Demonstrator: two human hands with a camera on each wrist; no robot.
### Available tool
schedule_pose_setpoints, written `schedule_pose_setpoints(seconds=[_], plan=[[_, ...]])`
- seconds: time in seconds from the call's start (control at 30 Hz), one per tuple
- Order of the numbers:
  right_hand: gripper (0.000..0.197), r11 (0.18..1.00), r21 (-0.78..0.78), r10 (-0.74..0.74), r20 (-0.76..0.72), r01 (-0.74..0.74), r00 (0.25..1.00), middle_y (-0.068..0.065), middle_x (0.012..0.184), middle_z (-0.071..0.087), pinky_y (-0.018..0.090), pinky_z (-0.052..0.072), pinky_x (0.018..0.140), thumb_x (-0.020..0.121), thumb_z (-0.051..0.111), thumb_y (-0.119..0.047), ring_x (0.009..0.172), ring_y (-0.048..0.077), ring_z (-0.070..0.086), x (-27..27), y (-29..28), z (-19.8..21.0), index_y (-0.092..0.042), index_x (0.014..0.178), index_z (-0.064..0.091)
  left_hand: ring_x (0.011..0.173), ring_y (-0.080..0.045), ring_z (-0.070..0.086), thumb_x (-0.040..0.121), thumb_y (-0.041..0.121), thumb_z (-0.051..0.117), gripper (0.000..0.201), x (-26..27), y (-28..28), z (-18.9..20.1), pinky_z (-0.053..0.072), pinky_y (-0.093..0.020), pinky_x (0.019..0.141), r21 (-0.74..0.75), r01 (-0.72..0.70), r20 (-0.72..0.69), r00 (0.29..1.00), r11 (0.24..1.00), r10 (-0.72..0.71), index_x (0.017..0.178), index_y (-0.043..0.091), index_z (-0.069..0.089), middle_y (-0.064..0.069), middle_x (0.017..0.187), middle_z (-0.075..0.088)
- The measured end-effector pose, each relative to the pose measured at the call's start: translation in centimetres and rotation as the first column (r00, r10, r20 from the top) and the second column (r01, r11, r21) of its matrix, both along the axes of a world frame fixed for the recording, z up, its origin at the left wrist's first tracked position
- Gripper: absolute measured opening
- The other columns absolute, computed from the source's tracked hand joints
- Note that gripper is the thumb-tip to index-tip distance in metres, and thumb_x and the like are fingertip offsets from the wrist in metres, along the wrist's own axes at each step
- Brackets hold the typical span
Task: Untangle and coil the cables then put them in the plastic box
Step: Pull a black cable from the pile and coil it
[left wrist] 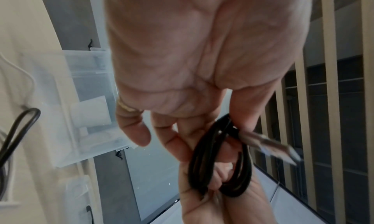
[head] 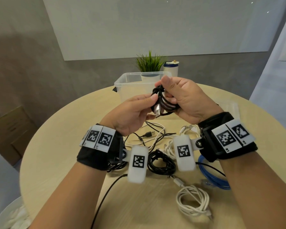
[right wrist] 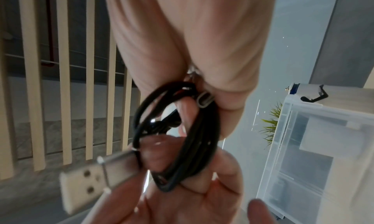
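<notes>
Both hands hold one small coiled black cable [head: 165, 103] in the air, just in front of the clear plastic box [head: 122, 80]. My right hand [head: 175, 95] grips the coil, thumb on top at its knotted end. My left hand [head: 144, 106] pinches the coil near its silver USB plug [head: 157, 110]. In the left wrist view the black coil [left wrist: 220, 160] and the plug [left wrist: 271, 147] show past my palm. The right wrist view shows the coil [right wrist: 182, 139], the blurred plug [right wrist: 97, 179] and the box [right wrist: 315, 147].
On the round wooden table [head: 56, 146] lie tangled white and black cables [head: 152, 134], a black coil [head: 162, 162], a white coil [head: 193, 204] and a blue cable [head: 213, 177]. A potted plant [head: 149, 63] and a white bottle [head: 170, 67] stand behind the box.
</notes>
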State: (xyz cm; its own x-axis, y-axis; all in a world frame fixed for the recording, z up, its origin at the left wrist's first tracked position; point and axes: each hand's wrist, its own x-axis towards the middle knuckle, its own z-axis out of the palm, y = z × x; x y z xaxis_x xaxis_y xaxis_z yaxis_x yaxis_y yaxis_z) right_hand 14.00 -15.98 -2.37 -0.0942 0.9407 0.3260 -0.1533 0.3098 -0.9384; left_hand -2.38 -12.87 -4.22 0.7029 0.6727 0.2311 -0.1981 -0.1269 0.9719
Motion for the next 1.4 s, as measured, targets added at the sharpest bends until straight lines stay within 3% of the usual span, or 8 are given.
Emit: schedule_pose_setpoints(seconds=[0.17,0.3,0.43,0.67,0.87,1.13,1.27,1.4], plan=[[0.023,0.999,0.029,-0.023,0.059,0.021,0.998,-0.004,0.06,0.051,0.021,0.042,0.046,0.076,0.067,-0.024,0.046,0.006,0.039,0.2,0.0,-0.2,-0.011,0.091,0.057,0.093,-0.018,0.052,0.083,0.041,0.051,0.029,0.3,-0.4,0.0,0.038,-0.032,0.08,0.035,-0.087,-0.124,0.988,0.996,0.091,0.068,0.023,0.067,-0.001,0.087,0.063],[0.011,0.989,0.094,-0.123,0.139,0.11,0.983,-0.008,0.058,0.052,0.019,0.042,0.047,0.087,0.065,-0.014,0.046,0.001,0.045,-0.1,0.0,-0.3,-0.013,0.089,0.054,0.089,-0.014,0.059,0.09,0.026,0.056,0.012,0.6,-0.6,0.2,0.042,-0.032,0.085,0.055,-0.109,-0.171,0.978,0.993,0.116,0.091,0.017,0.064,0.003,0.086,0.07],[0.013,0.971,0.151,-0.221,0.259,0.187,0.94,-0.002,0.073,0.047,0.017,0.042,0.049,0.091,0.063,-0.018,0.049,-0.003,0.049,-0.2,0.3,-0.5,-0.018,0.088,0.051,0.09,-0.023,0.062,0.097,0.012,0.051,0.02,1.0,-0.3,0.2,0.043,-0.047,0.101,0.099,-0.224,-0.159,0.958,0.969,0.238,0.115,0.003,0.052,-0.012,0.096,0.065],[0.007,0.95,0.213,-0.295,0.363,0.23,0.884,-0.005,0.071,0.05,0.016,0.045,0.053,0.096,0.057,-0.021,0.054,-0.003,0.05,-0.4,0.5,-0.7,-0.02,0.092,0.051,0.098,-0.032,0.067,0.099,0.011,0.046,0.018,1.6,0.1,0.0,0.05,-0.049,0.097,0.237,-0.319,-0.209,0.906,0.918,0.369,0.108,0.005,0.06,-0.016,0.097,0.069],[0.016,0.999,0.038,-0.043,0.227,0.035,0.973,0.002,0.077,0.063,0.032,0.053,0.077,0.097,0.049,-0.006,0.073,0.012,0.06,0.3,0.3,-0.6,-0.015,0.105,0.059,0.088,-0.019,0.069,0.095,-0.005,0.04,0.025,0.7,0.8,0.0,0.056,-0.032,0.084,0.189,-0.353,-0.185,0.904,0.916,0.386,0.114,0.004,0.054,-0.007,0.089,0.069],[0.02,0.98,0.101,-0.192,0.25,0.171,0.949,0.005,0.084,0.072,0.018,0.052,0.064,0.086,0.064,0.002,0.065,0.009,0.064,0.7,0.3,-0.7,-0.007,0.103,0.062,0.11,-0.027,0.063,0.097,-0.004,0.038,0.031,0.6,0.6,-0.2,0.053,-0.035,0.094,0.08,-0.241,-0.2,0.947,0.967,0.252,0.125,0.008,0.043,-0.021,0.118,0.062],[0.021,0.966,0.147,-0.249,0.297,0.213,0.922,0.003,0.088,0.072,0.012,0.049,0.063,0.084,0.067,0.002,0.07,0.002,0.067,1.1,0.3,-0.6,-0.006,0.104,0.063,0.094,-0.02,0.069,0.099,0.002,0.042,0.02,0.3,0.4,0.3,0.055,-0.031,0.088,-0.006,-0.27,-0.094,0.959,0.963,0.268,0.117,0.009,0.047,-0.007,0.092,0.071],[0.024,0.974,0.118,-0.224,0.37,0.194,0.902,0.006,0.092,0.074,0.02,0.055,0.076,0.082,0.07,0.002,0.082,0.011,0.071,1.2,0.2,-0.7,-0.007,0.104,0.065,0.077,-0.012,0.066,0.101,0.007,0.039,0.016,0.1,0.3,0.6,0.052,-0.029,0.082,-0.012,-0.291,-0.047,0.956,0.957,0.291,0.111,0.009,0.051,0.004,0.068,0.057]])
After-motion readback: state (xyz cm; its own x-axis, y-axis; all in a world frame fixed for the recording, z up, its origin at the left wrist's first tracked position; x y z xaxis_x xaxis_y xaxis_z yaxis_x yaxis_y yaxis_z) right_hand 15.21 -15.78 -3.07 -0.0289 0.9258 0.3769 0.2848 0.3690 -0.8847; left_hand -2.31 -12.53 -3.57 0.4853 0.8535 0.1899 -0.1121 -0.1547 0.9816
